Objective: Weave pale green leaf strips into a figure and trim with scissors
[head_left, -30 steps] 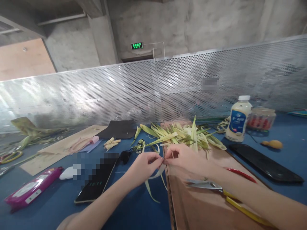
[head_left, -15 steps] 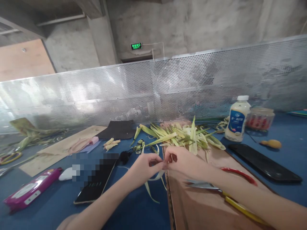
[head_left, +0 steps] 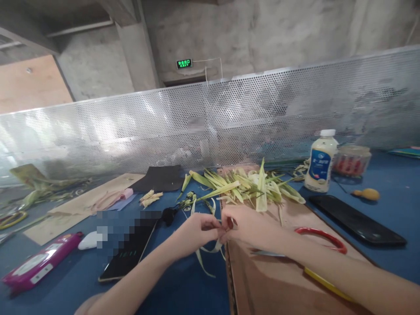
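My left hand (head_left: 198, 232) and my right hand (head_left: 241, 225) meet at their fingertips, both closed in a pinch over the left edge of a brown board. Thin pale strips of corn husk (head_left: 204, 265) curl out below and behind the fingers. The exact spot where they are gripped is hidden. Just beyond my hands lies a heap of green and cream corn husks (head_left: 261, 188). Under my right forearm, partly covered, rest scissors (head_left: 323, 234) with one red and one yellow handle.
A black phone (head_left: 357, 218) and a bottle (head_left: 320, 164) stand to the right, near a clear jar (head_left: 352, 159). Leftward are another phone (head_left: 131, 258), a purple packet (head_left: 41, 262) and brown paper (head_left: 62, 216). A perforated metal screen (head_left: 157, 127) runs along the back.
The view has shifted slightly. My fingertips stay together, with my right hand's fingers a little more curled over the pinch; the loose strips hang much as before.
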`<state>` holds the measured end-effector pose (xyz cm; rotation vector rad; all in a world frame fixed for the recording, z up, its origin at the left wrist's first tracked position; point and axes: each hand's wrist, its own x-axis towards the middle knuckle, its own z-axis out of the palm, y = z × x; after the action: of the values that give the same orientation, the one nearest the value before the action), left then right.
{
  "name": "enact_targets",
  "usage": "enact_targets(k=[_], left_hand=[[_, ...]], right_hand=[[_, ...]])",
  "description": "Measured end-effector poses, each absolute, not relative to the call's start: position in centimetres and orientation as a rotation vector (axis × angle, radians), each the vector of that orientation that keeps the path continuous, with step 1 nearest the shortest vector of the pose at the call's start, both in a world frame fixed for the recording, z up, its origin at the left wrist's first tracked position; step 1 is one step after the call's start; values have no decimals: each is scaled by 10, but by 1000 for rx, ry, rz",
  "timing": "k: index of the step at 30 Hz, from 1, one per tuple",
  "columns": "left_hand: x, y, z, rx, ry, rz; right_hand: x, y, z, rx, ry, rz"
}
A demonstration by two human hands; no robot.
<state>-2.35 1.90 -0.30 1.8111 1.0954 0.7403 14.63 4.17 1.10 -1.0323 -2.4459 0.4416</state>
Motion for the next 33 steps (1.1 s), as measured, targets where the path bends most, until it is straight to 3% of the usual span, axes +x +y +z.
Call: enact_targets(k=[15, 33], left_hand=[[-29, 23, -3, 1903, 1217, 779], [-26, 23, 2, 1596, 1160, 910]], right_hand=[[153, 56, 2, -895, -2485, 505], [146, 43, 0, -961, -2504, -76]])
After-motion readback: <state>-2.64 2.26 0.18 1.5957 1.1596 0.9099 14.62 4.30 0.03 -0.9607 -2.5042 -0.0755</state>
